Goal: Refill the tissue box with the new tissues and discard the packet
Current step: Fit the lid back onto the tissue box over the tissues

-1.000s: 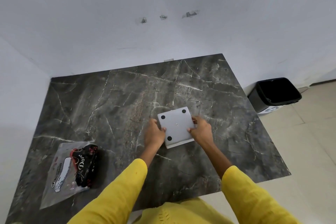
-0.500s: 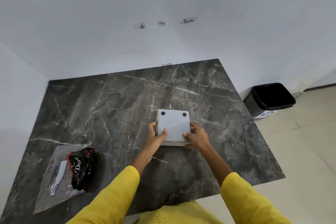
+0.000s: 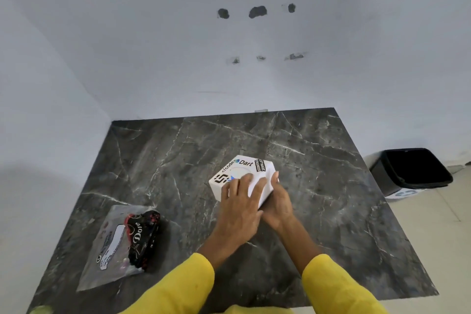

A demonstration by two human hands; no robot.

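A white square tissue box (image 3: 244,168) with black stickers on its top stands near the middle of the dark marble table (image 3: 158,160). My left hand (image 3: 240,201) lies flat across the box's top. My right hand (image 3: 276,201) holds its right side from below. At the table's front left lies a clear plastic packet (image 3: 112,242), and a black tissue pack with white lettering (image 3: 142,237) sits inside it. Neither hand touches the packet.
A black waste bin (image 3: 413,171) stands on the tiled floor to the right of the table. White walls close off the table's back and left sides. The table's front edge runs under my yellow sleeves.
The box showed its plain underside with black feet before. Both hands turned it over, and its stickered top faces up now. The packet has not moved.
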